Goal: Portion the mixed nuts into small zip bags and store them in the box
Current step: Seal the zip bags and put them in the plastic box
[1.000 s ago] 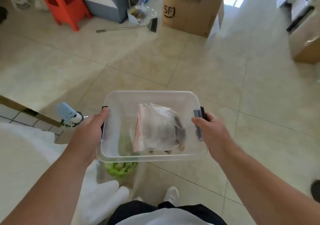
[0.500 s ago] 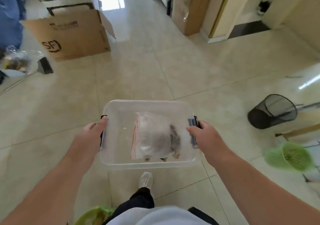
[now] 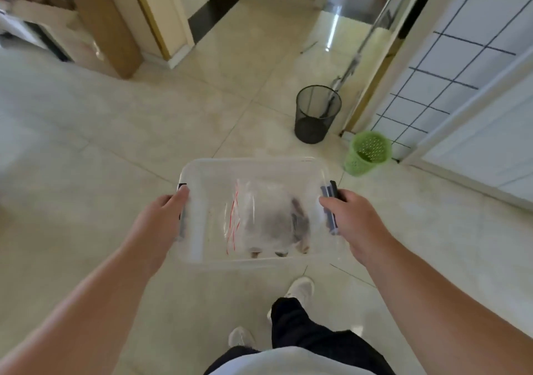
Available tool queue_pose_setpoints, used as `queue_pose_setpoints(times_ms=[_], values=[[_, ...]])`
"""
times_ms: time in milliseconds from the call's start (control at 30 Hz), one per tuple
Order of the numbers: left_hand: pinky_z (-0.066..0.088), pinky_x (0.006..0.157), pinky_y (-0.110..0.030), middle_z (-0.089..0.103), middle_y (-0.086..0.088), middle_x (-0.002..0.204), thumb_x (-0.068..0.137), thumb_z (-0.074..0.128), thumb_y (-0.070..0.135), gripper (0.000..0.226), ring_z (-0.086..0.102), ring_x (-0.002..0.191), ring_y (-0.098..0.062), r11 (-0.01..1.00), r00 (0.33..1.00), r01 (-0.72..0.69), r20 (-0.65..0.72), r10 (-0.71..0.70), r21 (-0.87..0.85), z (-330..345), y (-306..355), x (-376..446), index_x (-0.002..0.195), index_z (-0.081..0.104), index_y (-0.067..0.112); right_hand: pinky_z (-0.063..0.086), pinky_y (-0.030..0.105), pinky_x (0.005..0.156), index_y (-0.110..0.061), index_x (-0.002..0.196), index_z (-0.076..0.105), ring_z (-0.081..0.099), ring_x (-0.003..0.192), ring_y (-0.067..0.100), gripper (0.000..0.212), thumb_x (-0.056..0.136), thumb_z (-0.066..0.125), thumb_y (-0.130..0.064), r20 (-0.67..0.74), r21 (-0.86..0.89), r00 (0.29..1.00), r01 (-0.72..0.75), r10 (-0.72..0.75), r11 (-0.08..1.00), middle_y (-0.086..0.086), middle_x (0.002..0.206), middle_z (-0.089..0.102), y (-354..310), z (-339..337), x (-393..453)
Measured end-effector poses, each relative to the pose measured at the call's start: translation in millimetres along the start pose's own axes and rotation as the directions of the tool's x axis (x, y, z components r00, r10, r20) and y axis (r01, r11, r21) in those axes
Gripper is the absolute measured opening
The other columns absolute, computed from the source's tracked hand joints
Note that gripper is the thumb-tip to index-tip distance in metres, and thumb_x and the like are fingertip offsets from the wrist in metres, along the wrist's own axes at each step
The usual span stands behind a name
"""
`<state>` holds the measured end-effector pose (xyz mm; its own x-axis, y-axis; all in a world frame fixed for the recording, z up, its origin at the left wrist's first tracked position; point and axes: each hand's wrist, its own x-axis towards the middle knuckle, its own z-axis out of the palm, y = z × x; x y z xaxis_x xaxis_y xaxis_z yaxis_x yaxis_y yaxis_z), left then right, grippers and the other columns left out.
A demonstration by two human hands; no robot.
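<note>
I carry a clear plastic box (image 3: 202,172) in front of me above the tiled floor. My left hand (image 3: 161,219) grips its left end at the dark latch. My right hand (image 3: 352,219) grips the right end, fingers curled round the grey latch handle. Inside the box lie small zip bags (image 3: 259,219) with red seal lines, holding dark nuts. The box has no lid on it.
A black mesh waste bin (image 3: 315,115) stands ahead on the right, with a mop handle leaning behind it. A green perforated basket (image 3: 366,152) sits beside a tiled wall. Cardboard boxes (image 3: 106,25) stand at the far left by a doorway. My feet show below.
The view has swung to the right while I walk with the box. The cardboard box with the logo left the view; the mesh bin and green basket came closer to centre. My grip is unchanged.
</note>
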<state>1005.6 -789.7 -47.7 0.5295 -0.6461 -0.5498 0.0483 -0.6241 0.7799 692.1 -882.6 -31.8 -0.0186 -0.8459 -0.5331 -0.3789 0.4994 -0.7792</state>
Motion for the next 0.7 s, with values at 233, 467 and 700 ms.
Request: queue_pose_setpoints(times_ms=[233, 467, 700], values=[[0.036, 0.069, -0.041, 0.050, -0.006, 0.071, 0.065, 0.055, 0.078, 0.069, 0.049, 0.066, -0.024, 0.986, 0.989, -0.122, 0.102, 0.110, 0.110, 117, 76, 43, 0.087, 0.064, 0.013, 0.058, 0.051, 0.079, -0.034, 0.075, 0.070, 0.064, 0.073, 0.024, 0.011, 0.073, 0.063, -0.043, -0.132, 0.067, 0.991, -0.017, 0.026, 0.998, 0.005, 0.079, 0.069, -3, -95, 50], [0.039, 0.068, -0.038, 0.054, -0.005, 0.069, 0.063, 0.048, 0.077, 0.071, 0.054, 0.067, -0.024, 0.920, 0.946, -0.293, 0.217, 0.240, 0.261, 212, 153, 40, 0.088, 0.065, 0.012, 0.052, 0.038, 0.064, -0.033, 0.080, 0.070, 0.065, 0.070, 0.022, 0.010, 0.078, 0.065, -0.041, -0.270, 0.211, 0.960, -0.016, 0.074, 0.977, -0.006, 0.068, 0.066, -5, -175, 75], [0.044, 0.069, -0.038, 0.067, -0.008, 0.082, 0.065, 0.047, 0.079, 0.072, 0.062, 0.079, -0.030, 0.846, 0.868, -0.427, 0.407, 0.285, 0.318, 303, 207, 47, 0.090, 0.071, 0.016, 0.046, 0.037, 0.064, -0.019, 0.080, 0.065, 0.057, 0.067, 0.022, 0.016, 0.084, 0.064, -0.034, -0.369, 0.337, 0.909, -0.064, 0.195, 0.939, 0.002, 0.068, 0.058, 7, -230, 88]])
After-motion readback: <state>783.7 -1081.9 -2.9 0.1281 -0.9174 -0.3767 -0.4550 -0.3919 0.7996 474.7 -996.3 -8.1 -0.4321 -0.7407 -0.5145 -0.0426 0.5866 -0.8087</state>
